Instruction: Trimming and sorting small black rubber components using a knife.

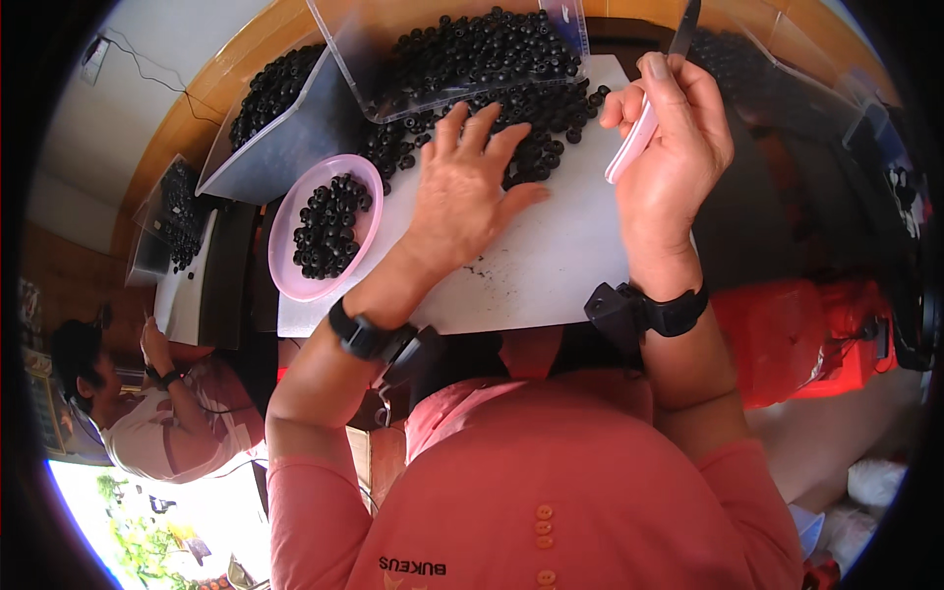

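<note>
My left hand [464,192] is spread palm down over the white board [560,265]. Its fingertips touch the near edge of a heap of small black round pieces with holes [536,157]. Raised at the board's right side, my right hand [678,147] grips a knife [634,143] by its pink handle, the dark blade pointing up and away. To the left of my left hand sits a pink bowl [281,241] partly filled with the same black pieces. Behind the heap, a clear plastic bin [344,59] lies tipped toward me with many more pieces inside.
Another bin [280,157] of black pieces stands at the back left. A co-worker [167,413] sits at far left beside a separate board and bin [147,251]. Red plastic [787,339] is at right, below table level. Dark crumbs [497,280] dot the board near me.
</note>
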`<move>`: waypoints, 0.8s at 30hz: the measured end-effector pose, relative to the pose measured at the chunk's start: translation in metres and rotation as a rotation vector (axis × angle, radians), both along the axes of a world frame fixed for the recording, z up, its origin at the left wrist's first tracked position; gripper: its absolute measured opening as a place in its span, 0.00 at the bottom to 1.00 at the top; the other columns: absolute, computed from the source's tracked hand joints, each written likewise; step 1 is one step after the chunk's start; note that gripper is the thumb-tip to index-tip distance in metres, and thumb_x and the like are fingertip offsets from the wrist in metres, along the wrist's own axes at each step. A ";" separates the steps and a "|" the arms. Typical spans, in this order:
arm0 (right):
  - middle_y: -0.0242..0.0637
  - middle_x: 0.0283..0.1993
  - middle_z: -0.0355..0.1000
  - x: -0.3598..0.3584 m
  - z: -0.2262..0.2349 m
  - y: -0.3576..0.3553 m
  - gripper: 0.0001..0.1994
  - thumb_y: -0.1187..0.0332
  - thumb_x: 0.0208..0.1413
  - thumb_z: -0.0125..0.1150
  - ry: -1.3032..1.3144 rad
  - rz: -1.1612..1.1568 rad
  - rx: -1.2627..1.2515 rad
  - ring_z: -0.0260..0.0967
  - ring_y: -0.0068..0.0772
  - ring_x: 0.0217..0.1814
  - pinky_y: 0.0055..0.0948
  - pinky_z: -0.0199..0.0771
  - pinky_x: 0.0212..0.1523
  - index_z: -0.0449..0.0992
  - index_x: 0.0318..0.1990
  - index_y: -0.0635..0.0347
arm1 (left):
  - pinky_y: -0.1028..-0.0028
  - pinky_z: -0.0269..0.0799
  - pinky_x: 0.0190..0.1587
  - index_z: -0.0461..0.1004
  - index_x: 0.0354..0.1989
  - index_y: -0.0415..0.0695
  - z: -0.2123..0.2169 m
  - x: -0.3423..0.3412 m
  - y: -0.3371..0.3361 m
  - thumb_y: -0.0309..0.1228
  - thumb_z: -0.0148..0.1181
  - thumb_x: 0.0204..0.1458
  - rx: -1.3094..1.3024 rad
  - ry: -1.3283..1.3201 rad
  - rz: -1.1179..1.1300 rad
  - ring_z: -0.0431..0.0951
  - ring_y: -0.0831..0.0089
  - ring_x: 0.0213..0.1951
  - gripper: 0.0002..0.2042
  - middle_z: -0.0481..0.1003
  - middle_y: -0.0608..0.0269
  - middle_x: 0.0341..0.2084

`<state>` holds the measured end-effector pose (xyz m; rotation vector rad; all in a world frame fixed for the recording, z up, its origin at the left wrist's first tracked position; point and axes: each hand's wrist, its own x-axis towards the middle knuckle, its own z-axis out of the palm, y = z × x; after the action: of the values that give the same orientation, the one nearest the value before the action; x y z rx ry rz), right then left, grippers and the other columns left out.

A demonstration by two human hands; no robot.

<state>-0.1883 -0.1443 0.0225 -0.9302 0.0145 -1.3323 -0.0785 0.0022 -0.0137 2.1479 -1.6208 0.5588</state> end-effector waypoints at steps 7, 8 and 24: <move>0.29 0.20 0.65 -0.004 0.007 -0.001 0.07 0.71 0.59 0.64 -0.052 -0.039 0.076 0.61 0.20 0.21 0.23 0.64 0.26 0.72 0.34 0.62 | 0.44 0.53 0.63 0.67 0.64 0.49 -0.014 0.020 -0.099 0.61 0.56 0.52 0.120 -0.148 -0.061 0.56 0.46 0.69 0.36 0.62 0.48 0.66; 0.29 0.21 0.65 -0.003 0.007 -0.002 0.07 0.71 0.59 0.63 -0.058 -0.033 0.071 0.61 0.20 0.21 0.24 0.64 0.26 0.72 0.34 0.63 | 0.44 0.53 0.64 0.67 0.65 0.50 -0.020 0.024 -0.106 0.61 0.55 0.53 0.160 -0.162 -0.044 0.56 0.47 0.69 0.36 0.61 0.49 0.67; 0.30 0.25 0.65 -0.003 0.002 0.007 0.06 0.71 0.62 0.60 -0.015 0.085 0.022 0.61 0.21 0.25 0.28 0.67 0.30 0.73 0.37 0.65 | 0.54 0.62 0.60 0.70 0.61 0.47 -0.015 0.015 -0.015 0.45 0.58 0.59 0.139 -0.021 -0.152 0.68 0.52 0.61 0.25 0.69 0.54 0.62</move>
<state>-0.1909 -0.1377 0.0242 -0.8925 -0.0219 -1.2583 -0.0634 -0.0128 -0.0286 2.0973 -1.8650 0.4356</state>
